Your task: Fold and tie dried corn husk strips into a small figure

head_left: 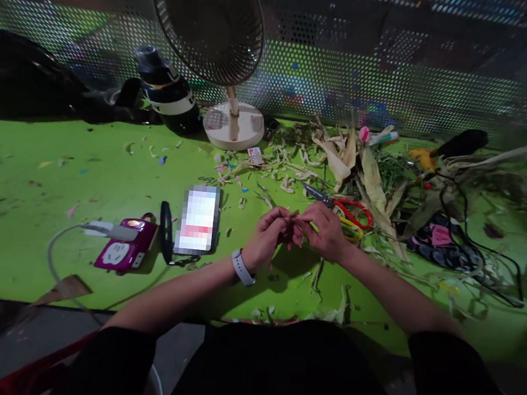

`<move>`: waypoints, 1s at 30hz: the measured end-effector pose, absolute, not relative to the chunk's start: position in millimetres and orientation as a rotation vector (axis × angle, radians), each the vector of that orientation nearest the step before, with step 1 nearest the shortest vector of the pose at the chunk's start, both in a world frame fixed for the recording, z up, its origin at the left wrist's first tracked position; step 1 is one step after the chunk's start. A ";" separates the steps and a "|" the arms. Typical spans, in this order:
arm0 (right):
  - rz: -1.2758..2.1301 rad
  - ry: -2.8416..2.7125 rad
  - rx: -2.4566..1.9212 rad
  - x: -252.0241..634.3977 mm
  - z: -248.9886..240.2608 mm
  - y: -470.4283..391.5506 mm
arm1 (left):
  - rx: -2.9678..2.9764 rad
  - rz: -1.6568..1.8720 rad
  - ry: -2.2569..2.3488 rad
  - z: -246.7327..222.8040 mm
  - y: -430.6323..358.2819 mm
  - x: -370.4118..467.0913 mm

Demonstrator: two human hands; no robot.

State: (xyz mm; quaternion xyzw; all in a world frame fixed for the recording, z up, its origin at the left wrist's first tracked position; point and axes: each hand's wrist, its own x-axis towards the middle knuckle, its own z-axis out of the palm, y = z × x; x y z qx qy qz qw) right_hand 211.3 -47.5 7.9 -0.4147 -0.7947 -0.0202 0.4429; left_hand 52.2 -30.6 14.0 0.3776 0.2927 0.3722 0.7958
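Observation:
Over the green table (pixel 118 295), my left hand (pixel 270 235) and my right hand (pixel 323 229) meet, fingertips pinched together. Between them is something small and thin, too hidden to name. A white band (pixel 242 267) circles my left wrist. Just behind my right hand lie scissors with red handles (pixel 359 212) and a pair with yellow handles (pixel 351 231), partly covered by that hand. Left of my left hand rests a lit phone (pixel 198 219), its screen blurred.
A fan (pixel 233 126) and dark bottle (pixel 171 92) stand at the back. Dried husks (pixel 372 174) and a black cable (pixel 487 247) spread on the right. A purple power bank (pixel 128 250) with a white cable lies left. A perforated screen (pixel 331 73) rises behind.

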 end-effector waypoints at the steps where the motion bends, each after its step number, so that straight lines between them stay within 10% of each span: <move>1: 0.000 -1.950 -1.037 209.9 8.5 -48.3 | 0.829 0.795 0.622 13.7 -31.2 51.6; 18: 0.628 -1.550 -1.203 199.0 11.6 -57.5 | 1.177 0.937 0.673 13.2 -34.5 46.9; 30: 0.267 -1.709 -1.151 205.1 10.7 -54.4 | 1.259 0.877 0.648 12.8 -32.9 47.2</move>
